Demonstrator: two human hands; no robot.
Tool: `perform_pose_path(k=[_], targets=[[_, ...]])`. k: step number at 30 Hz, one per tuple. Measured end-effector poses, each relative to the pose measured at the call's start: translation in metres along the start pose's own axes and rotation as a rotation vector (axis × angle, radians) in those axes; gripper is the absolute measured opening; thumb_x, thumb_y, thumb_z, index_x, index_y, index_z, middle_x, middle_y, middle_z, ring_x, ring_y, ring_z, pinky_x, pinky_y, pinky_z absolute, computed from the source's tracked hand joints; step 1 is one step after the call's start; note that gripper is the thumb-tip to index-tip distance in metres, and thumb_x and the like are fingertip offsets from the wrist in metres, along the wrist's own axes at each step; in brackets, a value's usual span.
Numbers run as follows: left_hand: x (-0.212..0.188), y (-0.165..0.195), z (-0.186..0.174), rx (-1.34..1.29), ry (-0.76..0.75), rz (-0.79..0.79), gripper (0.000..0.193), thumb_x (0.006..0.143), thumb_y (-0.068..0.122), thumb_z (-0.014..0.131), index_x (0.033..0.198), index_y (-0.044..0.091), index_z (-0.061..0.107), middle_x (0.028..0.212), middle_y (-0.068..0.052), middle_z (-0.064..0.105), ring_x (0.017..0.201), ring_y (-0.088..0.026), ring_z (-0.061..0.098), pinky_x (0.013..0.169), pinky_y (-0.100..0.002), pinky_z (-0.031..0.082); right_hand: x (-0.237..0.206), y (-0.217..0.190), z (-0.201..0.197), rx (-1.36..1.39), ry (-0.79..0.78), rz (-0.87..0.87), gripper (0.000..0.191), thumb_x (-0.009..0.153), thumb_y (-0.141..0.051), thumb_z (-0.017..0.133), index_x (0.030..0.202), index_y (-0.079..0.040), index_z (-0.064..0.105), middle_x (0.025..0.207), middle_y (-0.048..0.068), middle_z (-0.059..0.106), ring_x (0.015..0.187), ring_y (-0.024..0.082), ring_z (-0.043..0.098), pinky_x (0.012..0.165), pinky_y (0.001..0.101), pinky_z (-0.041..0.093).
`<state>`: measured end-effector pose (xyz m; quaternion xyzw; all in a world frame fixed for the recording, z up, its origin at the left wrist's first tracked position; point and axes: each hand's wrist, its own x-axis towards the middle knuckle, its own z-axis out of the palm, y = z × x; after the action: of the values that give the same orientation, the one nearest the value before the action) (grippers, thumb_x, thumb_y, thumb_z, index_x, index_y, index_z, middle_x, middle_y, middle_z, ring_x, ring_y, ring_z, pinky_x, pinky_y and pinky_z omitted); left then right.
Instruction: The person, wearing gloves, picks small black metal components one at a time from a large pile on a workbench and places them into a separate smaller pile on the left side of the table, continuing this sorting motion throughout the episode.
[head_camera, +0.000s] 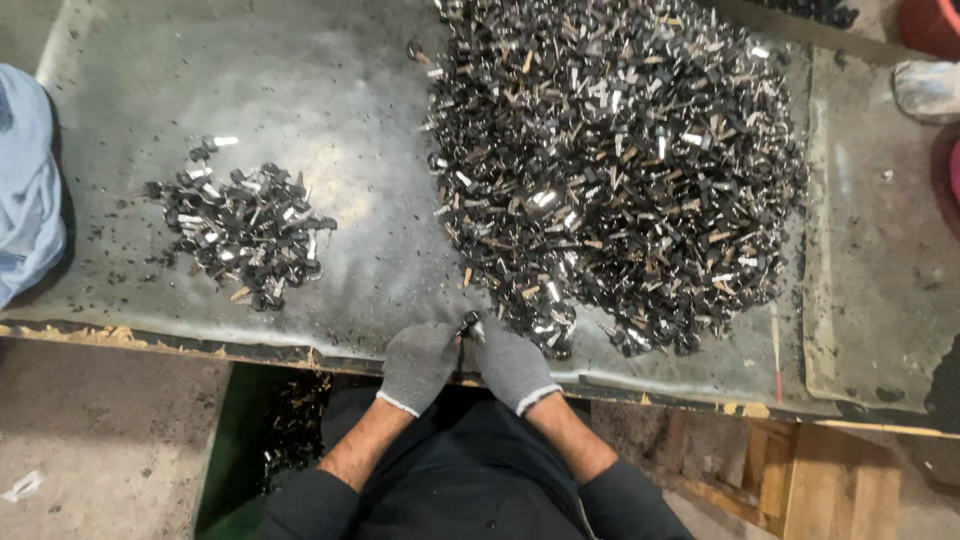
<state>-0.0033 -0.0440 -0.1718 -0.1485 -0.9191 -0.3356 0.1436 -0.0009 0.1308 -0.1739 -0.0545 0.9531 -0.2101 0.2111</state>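
Note:
My left hand (417, 363) and my right hand (510, 362), both in grey knit gloves, meet at the near edge of a dark worn table (340, 110). Together they pinch one small black and silver metal part (469, 323) between the fingertips. Just beyond the hands lies a large heap of the same small dark metal parts (615, 165), filling the table's right half. A smaller pile of similar parts (243, 228) sits on the left of the table, apart from the hands.
A green bin (235, 440) holding several dark parts stands below the table edge, left of my lap. A pale blue cloth bundle (25, 185) rests at the far left. Wooden boards (820, 480) lie at lower right. A grey mat (880, 230) covers the right side.

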Motion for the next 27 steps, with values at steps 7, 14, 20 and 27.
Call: perform_pose_path(k=[7, 14, 20, 27], targets=[[-0.015, 0.007, -0.019, -0.04, -0.115, -0.254, 0.024, 0.084, 0.019, 0.074, 0.103, 0.007, 0.065, 0.081, -0.013, 0.064, 0.074, -0.033, 0.065, 0.066, -0.048, 0.052, -0.017, 0.005, -0.003, 0.031, -0.002, 0.088, 0.038, 0.101, -0.031, 0.059, 0.117, 0.002, 0.049, 0.082, 0.025, 0.071, 0.081, 0.04, 0.075, 0.069, 0.0478, 0.063], [0.041, 0.025, 0.001, 0.08, -0.19, 0.046, 0.018, 0.084, 0.016, 0.074, 0.1, 0.013, 0.066, 0.09, -0.012, 0.065, 0.092, -0.033, 0.063, 0.076, -0.049, 0.051, -0.014, -0.001, 0.001, 0.03, 0.039, 0.031, 0.038, 0.096, -0.02, 0.06, 0.124, 0.002, 0.047, 0.084, 0.028, 0.071, 0.082, 0.046, 0.071, 0.074, 0.056, 0.056], [0.025, 0.028, -0.003, 0.169, -0.035, 0.21, 0.051, 0.069, 0.01, 0.073, 0.119, 0.011, 0.067, 0.098, -0.018, 0.066, 0.09, -0.036, 0.064, 0.072, -0.043, 0.053, -0.022, 0.01, 0.003, 0.108, 0.096, 0.048, 0.036, 0.093, -0.02, 0.059, 0.121, 0.001, 0.049, 0.085, 0.03, 0.071, 0.083, 0.048, 0.071, 0.074, 0.0551, 0.057], [0.019, 0.025, -0.009, -0.009, -0.17, -0.087, 0.032, 0.076, 0.017, 0.08, 0.105, 0.008, 0.07, 0.094, -0.013, 0.068, 0.09, -0.033, 0.065, 0.079, -0.049, 0.052, -0.007, 0.01, 0.005, 0.097, 0.027, 0.179, 0.042, 0.102, -0.034, 0.056, 0.114, 0.005, 0.048, 0.081, 0.03, 0.071, 0.082, 0.048, 0.071, 0.073, 0.056, 0.058]])
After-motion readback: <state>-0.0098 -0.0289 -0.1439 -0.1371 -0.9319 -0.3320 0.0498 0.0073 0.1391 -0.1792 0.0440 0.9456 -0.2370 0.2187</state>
